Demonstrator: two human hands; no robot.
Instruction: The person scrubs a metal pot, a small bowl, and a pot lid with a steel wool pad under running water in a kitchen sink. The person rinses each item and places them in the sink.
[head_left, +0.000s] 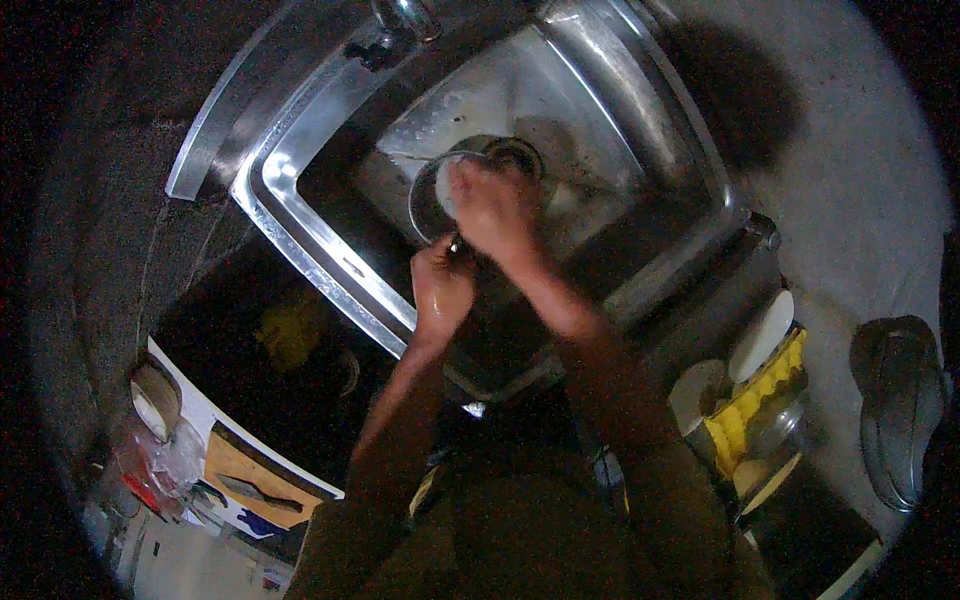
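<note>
My left hand (442, 292) is curled in a fist at the near side of a round, thin-rimmed metal vessel (422, 204). A small shiny bit, perhaps part of its handle, shows at the top of that fist. Blurred, my right hand (499, 206) reaches over the vessel with its fingers at the inside. Something pale (448, 184) lies by those fingers; whether it is held or is the vessel's lit inner surface, I cannot tell. Both hands are inside a stainless steel sink (450, 112). The round drain (525, 152) lies just beyond the right hand, partly covered by it.
A metal faucet (409, 19) stands at the sink's far left corner. On the right is a yellow dish rack (750, 397) with plates and bowls, near a dark pan-like vessel (896, 412). At lower left, a knife (259, 491) rests on a wooden board (225, 457).
</note>
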